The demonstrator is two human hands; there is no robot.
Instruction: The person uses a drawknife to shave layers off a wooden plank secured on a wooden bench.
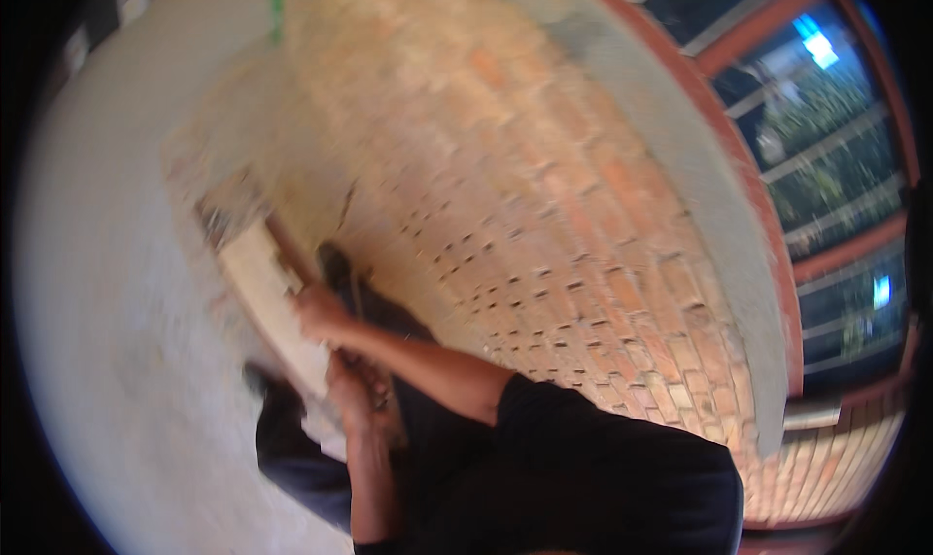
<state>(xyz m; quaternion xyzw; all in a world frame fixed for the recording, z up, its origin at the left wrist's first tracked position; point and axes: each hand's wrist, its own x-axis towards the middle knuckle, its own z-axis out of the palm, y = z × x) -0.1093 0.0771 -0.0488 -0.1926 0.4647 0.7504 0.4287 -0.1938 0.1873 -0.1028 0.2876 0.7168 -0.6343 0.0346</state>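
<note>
A long, pale wooden board (277, 297) slants away between my legs, blurred by motion. My right hand (323, 314) is closed at its right edge, at about mid-length. Closer to my body, my left hand (350, 390) is also closed, beside the board's near part. Blur and the fingers hide what either hand grips. At the board's far end lies a dark, rough patch (231, 210). A brownish strip (292, 249) runs along the board's right side.
My dark shoes (333, 263) stand on either side of the board. Brickwork (603, 254) with rows of small dark gaps fills the right, below red-framed windows (826, 147). Pale grey ground (107, 293) spreads to the left. A green object (276, 9) is at the top.
</note>
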